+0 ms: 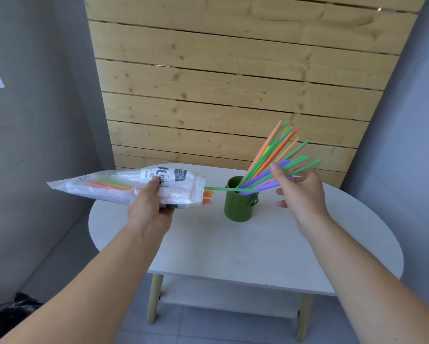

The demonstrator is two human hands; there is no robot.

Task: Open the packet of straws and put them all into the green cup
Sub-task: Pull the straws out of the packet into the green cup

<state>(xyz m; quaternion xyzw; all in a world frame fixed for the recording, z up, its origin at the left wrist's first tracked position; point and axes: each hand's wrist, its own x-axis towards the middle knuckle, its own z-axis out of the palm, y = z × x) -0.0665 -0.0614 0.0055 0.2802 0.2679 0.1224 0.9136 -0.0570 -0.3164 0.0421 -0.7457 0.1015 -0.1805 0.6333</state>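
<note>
A wooden slat wall is standing behind the white worktop. The left hand is holding the packet roughly level above the worktop's left edge. Its thumb is lying on top, its fingers are curling beneath, and the packet's open mouth is facing the green cup.

The cup is standing upright towards the rear of the worktop. A fan of straws is sitting in it and leaning to the right. The right hand is hovering beside that fan, thumb lying against the straws and lower fingers loosely curling. Whether it is pinching any straws or only steadying them cannot be determined.

One green straw is bridging the packet mouth and the cup rim. The remaining straws are lying inside the packet, with orange ends protruding from the mouth.

Step in hand, as judged: transferring straws, well advanced but incomplete. The next move is calling for the right hand to leave the fan, grip the protruding ends, draw them clear and stand them in the cup. The left hand should be keeping the packet steady meanwhile.
</note>
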